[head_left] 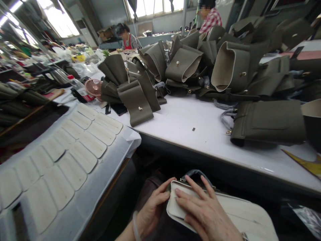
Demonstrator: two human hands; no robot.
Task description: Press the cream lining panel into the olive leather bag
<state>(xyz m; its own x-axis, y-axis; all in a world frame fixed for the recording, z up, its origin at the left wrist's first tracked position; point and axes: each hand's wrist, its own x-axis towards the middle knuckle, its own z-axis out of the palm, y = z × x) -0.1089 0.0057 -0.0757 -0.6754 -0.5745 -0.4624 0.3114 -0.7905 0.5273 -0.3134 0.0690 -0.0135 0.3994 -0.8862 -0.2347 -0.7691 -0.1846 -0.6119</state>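
Cream leather flap point(178, 206) in the lap, below the table edge point(200, 152), pinned under both hands: left hand point(151, 214) curled at its left rim, right hand point(207, 214) flat, fingers spread. Olive bags point(268, 122) well apart; bare tabletop between.

White table point(190, 117) carries many olive-green bag pieces point(184, 63), piled at the back & right. One flat bag point(269, 122) lies near the front edge. Cream oval pads point(75, 147) lie in rows on a plastic sheet point(117, 147) at left. Pink fan point(93, 87) stands behind. Two persons sit far back.
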